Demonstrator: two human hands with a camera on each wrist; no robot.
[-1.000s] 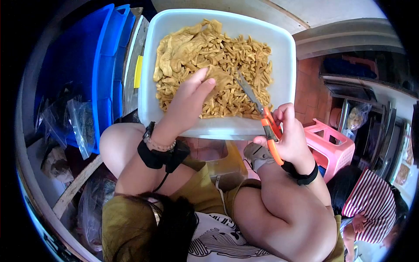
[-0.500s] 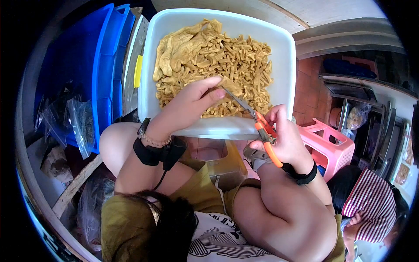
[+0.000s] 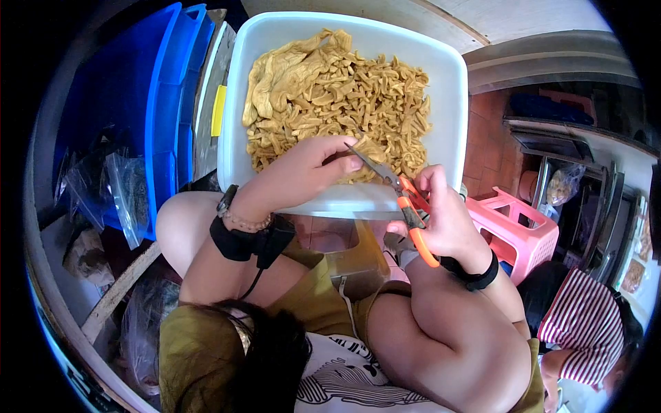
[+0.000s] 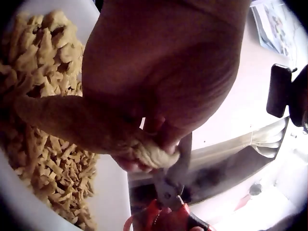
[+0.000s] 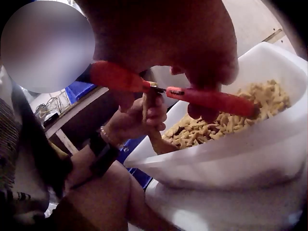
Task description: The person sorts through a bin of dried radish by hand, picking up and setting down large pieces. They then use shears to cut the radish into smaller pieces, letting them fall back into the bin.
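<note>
A white tub (image 3: 447,131) holds many short tan, rubbery-looking cut strips (image 3: 392,89), with larger wrinkled pieces (image 3: 286,69) heaped at its far left. My left hand (image 3: 310,168) is over the tub's near side, pinching a long tan piece (image 4: 72,120) whose pale end (image 4: 156,155) sticks out past the fingertips. My right hand (image 3: 451,217) grips orange-handled scissors (image 3: 377,167) near the tub's near right corner. In the left wrist view, the parted blades lie right at that pale end. The right wrist view shows the spread handles (image 5: 115,76) in my right hand.
Blue crates (image 3: 162,124) and clear plastic bags (image 3: 127,193) stand at the left. A pink stool (image 3: 516,224) is at the right, a yellow stool (image 3: 361,255) below the tub. Another person in a striped shirt (image 3: 585,323) is at lower right.
My left hand has drawn the tan piece toward me and to the right. The scissors have moved left and nearer, so their blades now meet the left fingertips.
</note>
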